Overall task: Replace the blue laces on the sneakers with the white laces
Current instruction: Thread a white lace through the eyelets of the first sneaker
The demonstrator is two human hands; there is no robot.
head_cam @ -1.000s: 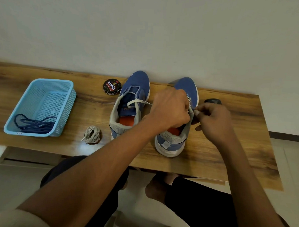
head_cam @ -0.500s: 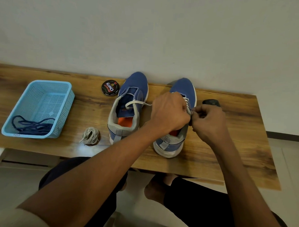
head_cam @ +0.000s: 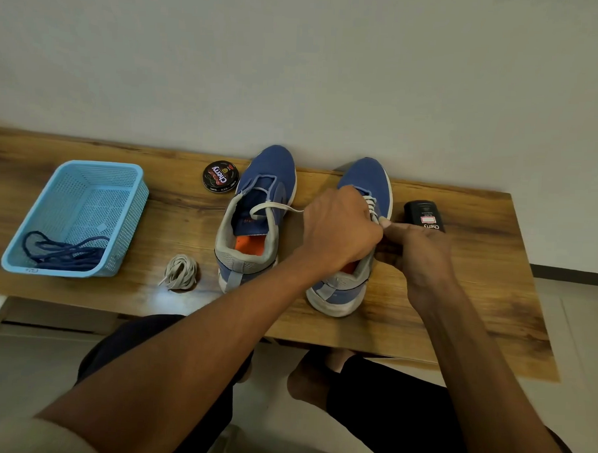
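Note:
Two blue sneakers stand side by side on the wooden table (head_cam: 476,302), toes to the wall. The left sneaker (head_cam: 256,221) has no lace in its eyelets. The right sneaker (head_cam: 361,181) carries a white lace (head_cam: 370,203) in its upper eyelets; one loose end (head_cam: 274,208) trails across the left sneaker. My left hand (head_cam: 338,228) grips over the right sneaker's tongue and lace. My right hand (head_cam: 416,248) pinches the lace at the sneaker's right edge. A coiled white lace (head_cam: 180,272) lies left of the sneakers. Blue laces (head_cam: 60,250) lie in the light blue basket (head_cam: 126,225).
A round black shoe-polish tin (head_cam: 221,176) sits behind the left sneaker. A black polish bottle (head_cam: 425,214) lies right of the right sneaker, behind my right hand. The wall runs along the table's far edge. My knees show below the near edge.
My right hand has moved left and closed in against my left hand at the sneaker's right eyelets. The sneakers, basket and coiled lace stay where they were.

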